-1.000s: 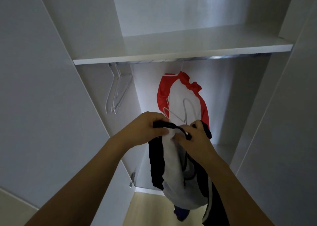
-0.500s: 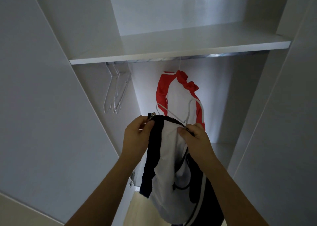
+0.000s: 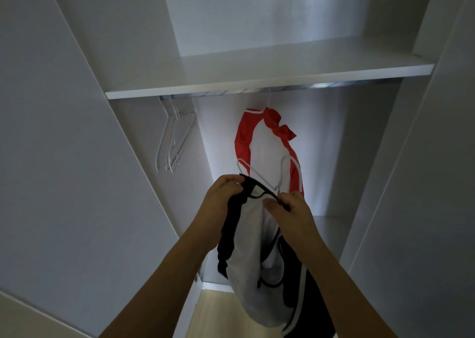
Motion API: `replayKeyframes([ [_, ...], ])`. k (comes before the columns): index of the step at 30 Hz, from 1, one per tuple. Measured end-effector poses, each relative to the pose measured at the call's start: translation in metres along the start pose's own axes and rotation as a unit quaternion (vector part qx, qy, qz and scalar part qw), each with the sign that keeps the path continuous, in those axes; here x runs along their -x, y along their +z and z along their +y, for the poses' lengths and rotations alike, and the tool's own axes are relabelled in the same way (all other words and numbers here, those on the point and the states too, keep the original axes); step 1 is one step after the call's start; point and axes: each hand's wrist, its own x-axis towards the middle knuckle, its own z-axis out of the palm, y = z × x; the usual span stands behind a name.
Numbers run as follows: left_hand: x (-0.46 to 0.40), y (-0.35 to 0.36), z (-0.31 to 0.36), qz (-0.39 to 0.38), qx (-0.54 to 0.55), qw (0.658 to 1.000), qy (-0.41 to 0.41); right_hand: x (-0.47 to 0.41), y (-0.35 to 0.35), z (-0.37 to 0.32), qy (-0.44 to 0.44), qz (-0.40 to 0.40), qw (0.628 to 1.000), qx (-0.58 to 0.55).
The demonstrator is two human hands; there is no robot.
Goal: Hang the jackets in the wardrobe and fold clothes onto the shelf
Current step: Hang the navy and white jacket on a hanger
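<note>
The black-and-white jacket (image 3: pixel 253 255) hangs in front of the wardrobe opening, its zipper edge pinched taut between the left hand (image 3: pixel 223 196) and right hand (image 3: pixel 289 210), over a white hanger (image 3: pixel 267 175). Risk: the hanger could slip out, dropping the jacket short of the rail (image 3: pixel 321 86).

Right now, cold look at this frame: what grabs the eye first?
The red and white jacket hanging from the rail at the middle of the wardrobe stands out first. In front of it, the left hand and right hand grip the zipper edge of a black and white jacket with a white hanger poking out of its top. Spare hangers hang at the rail's left end, under the shelf.
</note>
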Motion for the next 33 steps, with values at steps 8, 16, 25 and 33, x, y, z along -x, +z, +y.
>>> replayKeyframes([
  [8,-0.017,-0.01,-0.001,0.012,-0.153,0.984,-0.091,0.006,-0.003,-0.002,0.085,-0.069,0.985,-0.135],
  [16,-0.015,-0.022,-0.011,-0.006,-0.258,0.956,-0.141,0.001,-0.014,-0.004,0.019,-0.007,0.995,-0.095],
  [25,-0.014,-0.02,-0.016,-0.008,-0.158,0.958,-0.24,-0.007,-0.021,-0.007,-0.083,0.005,0.997,0.007],
  [33,-0.041,0.01,-0.001,-0.122,-0.175,0.92,-0.328,0.006,-0.021,0.001,-0.114,0.009,0.992,0.047],
])
